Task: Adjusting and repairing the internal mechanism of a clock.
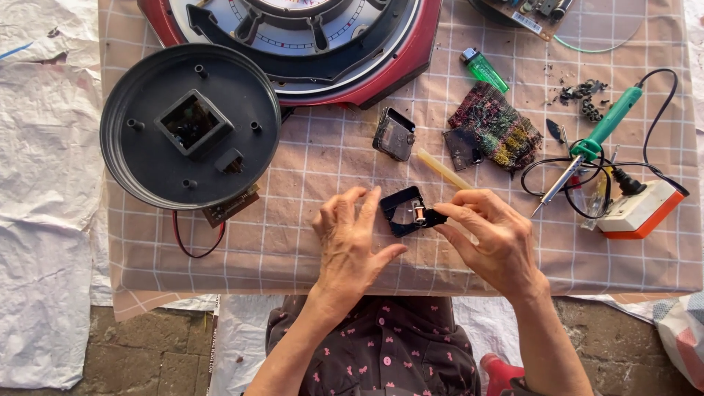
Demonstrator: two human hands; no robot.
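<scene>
Both of my hands meet over a small black square clock mechanism case (405, 210) that lies open near the front of the checked cloth. My left hand (350, 242) steadies its left side with fingers spread. The fingertips of my right hand (493, 238) pinch a small part with a copper coil (420, 214) at the case's right edge. A second small black mechanism box (394, 135) lies a little farther back.
A round black clock back (191, 126) sits at left, a red-rimmed clock body (308, 44) behind it. At right lie a green soldering iron (590, 147), an orange-and-white socket block (639, 210), a green lighter (482, 69), a glue stick (444, 169) and a striped cloth scrap (499, 126).
</scene>
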